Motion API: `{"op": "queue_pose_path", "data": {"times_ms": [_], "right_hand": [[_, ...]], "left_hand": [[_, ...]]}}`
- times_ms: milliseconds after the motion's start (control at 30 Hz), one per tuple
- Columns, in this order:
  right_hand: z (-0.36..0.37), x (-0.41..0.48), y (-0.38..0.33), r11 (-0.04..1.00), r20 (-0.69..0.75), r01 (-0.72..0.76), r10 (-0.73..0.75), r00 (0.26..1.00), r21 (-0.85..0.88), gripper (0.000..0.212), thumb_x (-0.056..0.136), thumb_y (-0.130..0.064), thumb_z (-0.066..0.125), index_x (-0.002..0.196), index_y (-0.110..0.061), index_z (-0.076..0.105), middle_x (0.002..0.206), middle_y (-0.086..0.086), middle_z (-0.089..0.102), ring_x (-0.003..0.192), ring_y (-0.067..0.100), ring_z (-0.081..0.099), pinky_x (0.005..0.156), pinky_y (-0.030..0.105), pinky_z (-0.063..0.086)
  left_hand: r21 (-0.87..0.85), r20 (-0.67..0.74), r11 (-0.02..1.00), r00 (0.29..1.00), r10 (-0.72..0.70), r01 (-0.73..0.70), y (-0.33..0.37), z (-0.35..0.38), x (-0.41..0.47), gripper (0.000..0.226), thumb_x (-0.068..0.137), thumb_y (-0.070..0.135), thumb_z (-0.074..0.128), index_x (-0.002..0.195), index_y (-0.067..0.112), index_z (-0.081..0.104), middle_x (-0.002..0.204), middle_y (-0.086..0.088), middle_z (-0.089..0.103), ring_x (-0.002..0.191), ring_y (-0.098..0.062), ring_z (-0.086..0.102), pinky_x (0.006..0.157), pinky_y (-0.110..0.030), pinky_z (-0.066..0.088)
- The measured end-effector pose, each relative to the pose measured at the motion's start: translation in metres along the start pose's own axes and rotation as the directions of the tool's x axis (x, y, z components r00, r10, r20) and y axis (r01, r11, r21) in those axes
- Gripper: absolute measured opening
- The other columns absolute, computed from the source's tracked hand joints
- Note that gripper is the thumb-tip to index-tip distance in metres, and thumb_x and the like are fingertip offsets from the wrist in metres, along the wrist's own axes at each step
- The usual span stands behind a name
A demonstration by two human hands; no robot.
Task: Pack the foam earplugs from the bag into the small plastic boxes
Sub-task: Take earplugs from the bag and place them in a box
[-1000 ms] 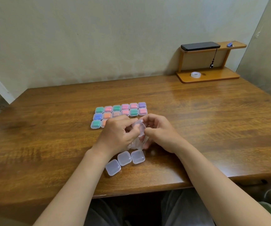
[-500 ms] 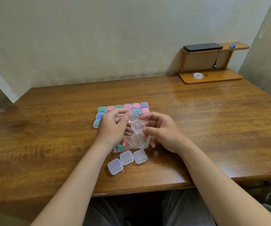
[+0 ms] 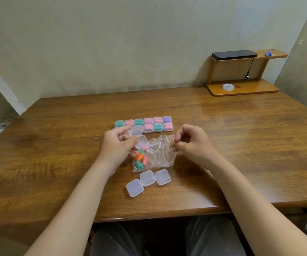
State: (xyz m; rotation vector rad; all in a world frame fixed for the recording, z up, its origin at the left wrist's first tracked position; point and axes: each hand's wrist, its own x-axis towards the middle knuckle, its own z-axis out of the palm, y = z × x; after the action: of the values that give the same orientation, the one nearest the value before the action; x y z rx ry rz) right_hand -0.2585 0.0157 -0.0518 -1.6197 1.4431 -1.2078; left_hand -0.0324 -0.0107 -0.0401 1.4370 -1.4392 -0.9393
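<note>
From the head camera, the left hand [image 3: 116, 147] grips a small clear hinged plastic box [image 3: 141, 141] with its lid swung open. It holds the box just above a crumpled clear zip-top plastic bag [image 3: 160, 154], whose lower end rests on the brown wooden bench [image 3: 241, 145]. The right hand [image 3: 190, 143] pinches the bag's red-striped mouth edge between thumb and fingers and holds that end up. The loose foam earplugs [image 3: 140, 159], orange, pink and green, are bunched at the bag's left end, beside the left hand and away from the mouth. Beyond the hands stand two rows of closed boxes with coloured plugs inside [image 3: 157, 124]. Nearer the bench's front edge, three closed clear boxes [image 3: 147, 178] look empty. The step in hand appears to be filling the open box, with several boxes already done and at least three to go. Next, the bag's mouth has to be spread open. The plugs then have to be shaken toward the mouth or picked out with the fingers. Since the left hand is taken up with the box, most of that falls to the right.
</note>
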Motion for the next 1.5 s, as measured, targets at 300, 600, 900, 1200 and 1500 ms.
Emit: {"op": "queue_pose_path", "data": {"times_ms": [300, 600, 900, 1200, 1500], "right_hand": [[0.010, 0.006, -0.004, 0.883, 0.155, 0.122, -0.057, 0.986, -0.453, 0.020, 0.082, -0.018, 0.074, 0.067, -0.028, 0.065, 0.074, -0.011, 0.065, 0.073, 0.007, 0.061, 0.067, 0.030, 0.055], [0.013, 0.010, -0.008, 0.878, 0.243, 0.274, -0.189, 0.951, -0.392, 0.019, 0.083, -0.006, 0.068, 0.075, -0.022, 0.074, 0.073, -0.014, 0.066, 0.071, 0.006, 0.061, 0.068, 0.024, 0.051], [0.026, 0.021, -0.009, 0.930, 0.311, 0.209, -0.111, 0.944, -0.301, 0.019, 0.080, -0.002, 0.070, 0.084, -0.018, 0.079, 0.083, -0.007, 0.074, 0.076, 0.004, 0.068, 0.071, 0.026, 0.058], [0.034, 0.024, -0.008, 0.923, 0.387, 0.134, 0.017, 0.922, -0.360, 0.040, 0.094, -0.028, 0.063, 0.056, -0.017, 0.064, 0.067, 0.009, 0.067, 0.063, 0.028, 0.063, 0.058, 0.044, 0.054], [0.043, 0.026, -0.013, 0.903, 0.401, 0.170, 0.003, 0.916, -0.395, 0.005, 0.081, -0.016, 0.076, 0.077, -0.014, 0.077, 0.081, -0.006, 0.072, 0.074, 0.006, 0.065, 0.069, 0.024, 0.056]], "left_hand": [[0.017, -0.023, 0.999, 0.998, -0.051, 0.051, -0.020, -0.004, 0.000, 0.049, 0.093, 0.014, 0.067, 0.141, 0.018, 0.057, 0.090, -0.019, 0.073, 0.054, -0.009, 0.064, 0.051, -0.020, 0.055], [-0.022, -0.024, 0.999, 0.999, 0.036, -0.037, -0.018, -0.006, -0.003, 0.048, 0.091, 0.006, 0.068, 0.138, 0.014, 0.060, 0.088, -0.028, 0.068, 0.050, -0.010, 0.059, 0.050, -0.015, 0.050], [-0.098, 0.038, 0.995, 0.999, -0.003, 0.006, -0.021, -0.002, -0.002, 0.052, 0.090, 0.008, 0.072, 0.139, 0.014, 0.057, 0.081, -0.015, 0.072, 0.065, -0.025, 0.074, 0.070, -0.036, 0.063], [-0.131, 0.027, 0.991, 1.000, 0.013, -0.009, -0.028, 0.001, -0.002, 0.051, 0.089, 0.008, 0.073, 0.138, 0.015, 0.058, 0.067, 0.004, 0.068, 0.064, -0.013, 0.071, 0.074, -0.048, 0.064], [-0.143, 0.026, 0.989, 0.998, 0.049, -0.045, -0.032, 0.001, -0.004, 0.047, 0.088, 0.005, 0.073, 0.132, 0.017, 0.061, 0.063, 0.008, 0.068, 0.060, -0.016, 0.071, 0.067, -0.035, 0.062]]}}
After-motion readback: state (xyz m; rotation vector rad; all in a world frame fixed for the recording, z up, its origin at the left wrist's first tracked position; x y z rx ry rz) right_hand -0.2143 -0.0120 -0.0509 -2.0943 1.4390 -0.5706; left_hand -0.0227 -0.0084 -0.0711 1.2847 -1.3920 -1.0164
